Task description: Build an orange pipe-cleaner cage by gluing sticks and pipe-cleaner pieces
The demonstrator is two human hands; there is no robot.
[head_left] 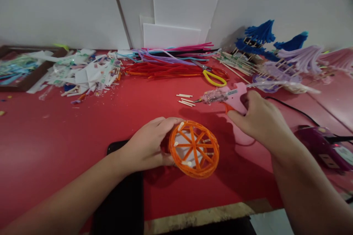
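Observation:
My left hand (150, 143) is closed around the left side of a round orange pipe-cleaner frame (194, 145), with spokes like a wheel. Short pale sticks stand in its rim, and something white shows behind the spokes. In my right hand (256, 117) is a pink hot glue gun (234, 95), its nozzle pointing left and a clear glue stick (286, 87) jutting from its back. The nozzle tip is close to several short wooden sticks (186, 100) lying on the red table (132, 106); whether it touches them I cannot tell. The glue gun is apart from the orange frame.
Pipe cleaners (165, 69) and yellow-handled scissors (215, 78) lie along the back. Scraps (91, 71) and a brown tray (23, 83) are at left. Blue and lilac pipe-cleaner models (259, 33) stand right, above a purple power strip (322, 150). A black phone-like slab (121, 202) lies under my left forearm.

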